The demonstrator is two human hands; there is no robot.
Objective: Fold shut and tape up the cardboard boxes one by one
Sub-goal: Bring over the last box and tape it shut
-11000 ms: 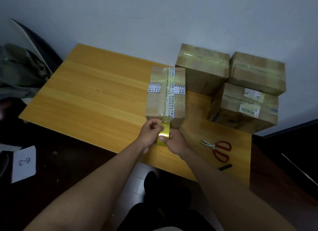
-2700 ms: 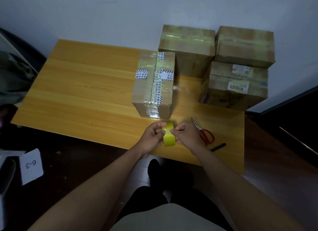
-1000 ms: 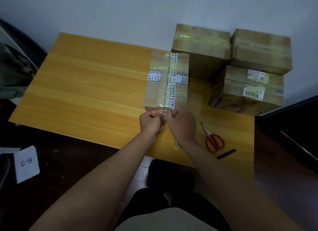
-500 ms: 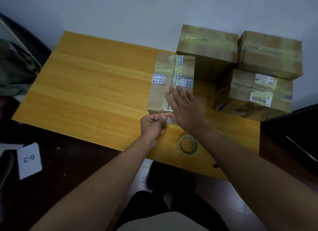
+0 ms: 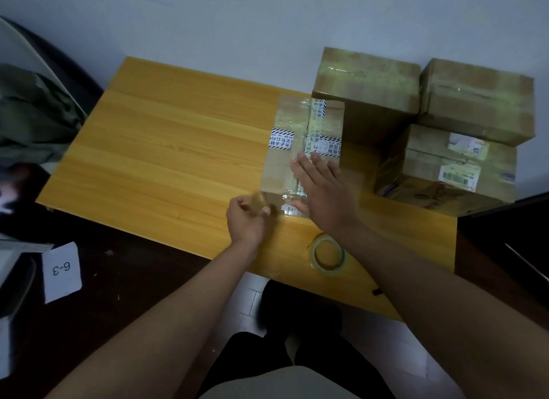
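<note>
1. Boxes are the job here, and the order below runs left to right; a card [image 5: 61, 272] marked 6-3 lies on the dark floor, well left of the table [image 5: 166, 149].
2. The left hand [image 5: 247, 217] hovers just beside the near left corner of the front box [image 5: 285, 167], fingers loosely curled; blur hides whether it pinches a tape end, so I cannot tell.
3. The front box stands mid-table, flaps shut, with printed and clear tape along its top seam.
4. The right hand [image 5: 322, 190] lies flat on that top, fingers straight, pressing the tape down and grasping nothing.
5. The tape roll [image 5: 327, 255] lies released at the near table edge, just beside the right forearm.
6. Three more boxes [image 5: 463, 101] sit at the right rear, two stacked, all shut and glossy with tape.
7. By my judgement the task is close to done: only smoothing this last strip appears left.
</note>
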